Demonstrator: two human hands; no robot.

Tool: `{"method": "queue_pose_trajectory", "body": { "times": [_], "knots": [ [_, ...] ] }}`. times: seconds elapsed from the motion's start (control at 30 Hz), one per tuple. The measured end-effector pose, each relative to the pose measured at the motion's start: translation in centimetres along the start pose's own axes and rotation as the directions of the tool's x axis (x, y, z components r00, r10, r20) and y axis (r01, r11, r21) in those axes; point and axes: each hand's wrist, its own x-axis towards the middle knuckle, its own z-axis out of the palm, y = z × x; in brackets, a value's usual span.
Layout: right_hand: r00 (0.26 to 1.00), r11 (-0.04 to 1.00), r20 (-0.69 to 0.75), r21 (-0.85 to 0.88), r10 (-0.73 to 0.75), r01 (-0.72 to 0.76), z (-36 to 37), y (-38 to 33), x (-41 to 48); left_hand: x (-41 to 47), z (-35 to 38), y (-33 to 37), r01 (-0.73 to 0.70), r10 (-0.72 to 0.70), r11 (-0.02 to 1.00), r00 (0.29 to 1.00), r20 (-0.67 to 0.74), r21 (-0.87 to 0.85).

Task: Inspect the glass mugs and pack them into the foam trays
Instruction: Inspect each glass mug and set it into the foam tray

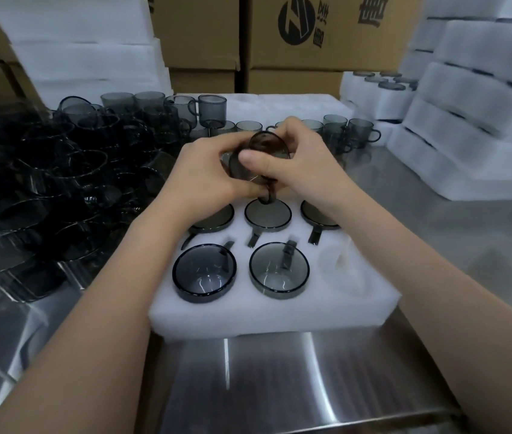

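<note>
— What could we not make out?

— Much of the mug (264, 151) we held. Our fingers covered its sides, so only its dark rim and the handle hanging below showed. The left hand (207, 170) and the right hand (298, 164) each had their grip clamped round it, above the back row of the foam tray (279, 311). Our wrists hid parts of the back row's outer mugs. The pile of mugs (60, 183) on the left was too dark and tangled for us to count.

— And what did the tray hold?

— Five mugs in round pockets, handles in slots: three behind, two in front. The front right pocket (339, 264) showed only white foam. The tray lay on the steel tabletop (279, 386). To the right we saw stacked foam trays (467, 120), cut off by the edge, and dark rims showed in one open tray (383, 81) behind them.
</note>
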Motion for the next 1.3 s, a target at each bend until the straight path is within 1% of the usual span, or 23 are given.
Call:
{"method": "queue_pose_trajectory", "body": {
  "times": [0.1, 0.2, 0.27, 0.37, 0.43, 0.53, 0.63, 0.73, 0.8, 0.93, 1.0, 1.13, 1.23, 1.3],
  "knots": [
    [0.997, 0.999, -0.069, 0.045, 0.02, -0.017, 0.1, -0.2, 0.4, 0.2, 0.2, 0.2, 0.004, -0.006, 0.997, 1.0, 0.019, 0.073],
    [0.991, 0.985, -0.093, 0.152, 0.093, -0.078, -0.3, 0.0, 0.5, 0.3, 0.2, 0.1, 0.015, -0.017, 0.997, 0.999, 0.027, 0.074],
    [0.989, 0.96, -0.045, 0.25, 0.141, -0.125, -0.5, -0.1, 0.3, 0.3, 0.1, -0.1, 0.024, -0.025, 0.999, 1.0, 0.012, 0.033],
    [0.987, 0.932, 0.058, 0.325, 0.148, -0.159, -0.9, -0.2, 0.0, 0.1, -0.1, -0.5, 0.054, -0.056, 0.996, 0.998, -0.026, -0.066],
    [0.986, 0.92, 0.118, 0.359, 0.12, -0.155, -1.1, -0.1, 0.0, 0.0, -0.2, -0.5, 0.05, -0.057, 0.99, 0.997, -0.048, -0.132],
    [0.986, 0.898, 0.149, 0.421, 0.072, -0.129, -1.3, 0.0, 0.0, -0.1, -0.2, -0.5, 0.037, -0.055, 0.973, 0.996, -0.074, -0.228],
    [0.981, 0.852, 0.192, 0.512, 0.01, -0.109, -1.2, 0.2, -0.1, -0.4, -0.3, -0.3, 0.04, -0.058, 0.965, 0.996, -0.065, -0.258],
    [0.954, 0.852, 0.287, 0.517, -0.084, -0.08, -1.2, 0.5, 0.0, -0.7, -0.4, 0.0, 0.033, -0.036, 0.95, 0.999, -0.003, -0.309],
    [0.94, 0.841, 0.319, 0.536, -0.121, -0.074, -1.2, 0.5, -0.1, -0.7, -0.3, 0.1, 0.02, -0.015, 0.94, 1.0, 0.019, -0.341],
    [0.936, 0.811, 0.305, 0.584, -0.178, -0.036, -1.2, 0.5, -0.3, -0.6, -0.2, -0.3, 0.003, -0.014, 0.94, 0.999, -0.031, -0.34],
    [0.947, 0.814, 0.268, 0.581, -0.179, -0.011, -1.2, 0.5, -0.4, -0.7, -0.3, -0.2, -0.01, -0.011, 0.951, 0.998, -0.069, -0.31],
    [0.955, 0.833, 0.243, 0.553, -0.169, 0.006, -1.1, 0.3, -0.4, -0.8, -0.3, -0.1, -0.083, 0.054, 0.974, 0.989, -0.14, -0.21],
    [0.971, 0.843, 0.21, 0.537, -0.114, -0.017, -1.1, 0.2, -0.4, -1.0, -0.4, 0.2, -0.091, 0.058, 0.98, 0.981, -0.185, -0.177],
    [0.984, 0.877, 0.163, 0.48, -0.068, -0.019, -1.1, 0.2, -0.3, -1.0, -0.3, 0.2, -0.104, 0.078, 0.983, 0.982, -0.175, -0.15]
  ]
}}
